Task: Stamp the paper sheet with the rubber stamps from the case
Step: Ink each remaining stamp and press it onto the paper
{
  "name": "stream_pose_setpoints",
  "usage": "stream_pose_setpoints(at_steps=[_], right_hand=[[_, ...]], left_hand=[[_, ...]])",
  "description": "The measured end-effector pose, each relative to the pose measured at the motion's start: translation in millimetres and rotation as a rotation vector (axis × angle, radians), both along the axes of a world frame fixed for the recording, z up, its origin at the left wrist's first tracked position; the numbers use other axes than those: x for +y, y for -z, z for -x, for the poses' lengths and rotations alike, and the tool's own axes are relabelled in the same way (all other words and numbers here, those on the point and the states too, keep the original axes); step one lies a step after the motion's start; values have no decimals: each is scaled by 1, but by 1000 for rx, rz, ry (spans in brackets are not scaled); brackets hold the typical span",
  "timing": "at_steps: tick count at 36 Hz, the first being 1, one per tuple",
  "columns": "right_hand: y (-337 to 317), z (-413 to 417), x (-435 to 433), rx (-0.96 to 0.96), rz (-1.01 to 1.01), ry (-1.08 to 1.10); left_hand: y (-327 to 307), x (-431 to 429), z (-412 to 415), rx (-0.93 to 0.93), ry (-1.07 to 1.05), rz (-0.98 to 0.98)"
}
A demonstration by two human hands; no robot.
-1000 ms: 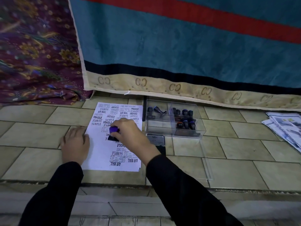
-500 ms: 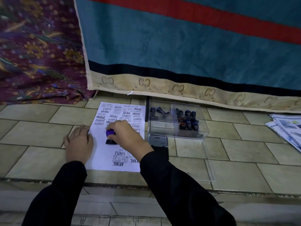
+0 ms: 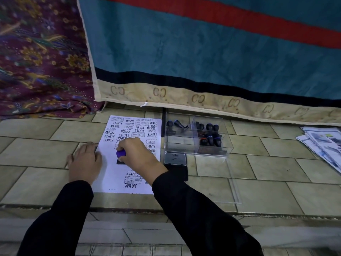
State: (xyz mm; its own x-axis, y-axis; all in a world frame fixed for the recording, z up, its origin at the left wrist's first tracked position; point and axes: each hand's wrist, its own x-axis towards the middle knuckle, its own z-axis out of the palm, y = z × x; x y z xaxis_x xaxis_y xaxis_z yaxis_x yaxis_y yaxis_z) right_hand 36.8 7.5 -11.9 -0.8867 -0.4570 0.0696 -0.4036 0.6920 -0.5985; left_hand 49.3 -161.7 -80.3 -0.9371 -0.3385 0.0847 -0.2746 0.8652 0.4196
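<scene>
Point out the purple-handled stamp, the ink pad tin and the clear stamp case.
purple-handled stamp (image 3: pixel 121 153), head view, on its purple handle.
ink pad tin (image 3: pixel 175 158), head view, centre of the silver lid.
clear stamp case (image 3: pixel 180 145), head view, bare front wall.

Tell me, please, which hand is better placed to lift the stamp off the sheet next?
The right hand: it already grips the purple stamp pressed on the paper sheet. The left hand lies flat on the sheet's left edge, steadying it.
</scene>
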Motion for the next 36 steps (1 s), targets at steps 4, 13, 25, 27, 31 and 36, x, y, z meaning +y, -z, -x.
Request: stream_pose_setpoints(at_steps=[4, 13, 25, 27, 31, 36], right_hand=[[1, 2, -1, 0, 28, 25], [-17, 20, 37, 15, 360, 264], [-30, 53, 165, 120, 115, 634], [-23, 53, 170, 64, 18, 632], [-12, 54, 169, 38, -180, 604], [-14, 60, 164, 38, -326, 545]], left_hand=[[-7, -1, 2, -48, 1, 11], [-17, -2, 4, -65, -7, -8], [-22, 77, -4, 82, 603, -137], [-20, 97, -7, 43, 678, -126], [-14, 122, -8, 14, 735, -108], [-4, 133, -8, 45, 737, -51]])
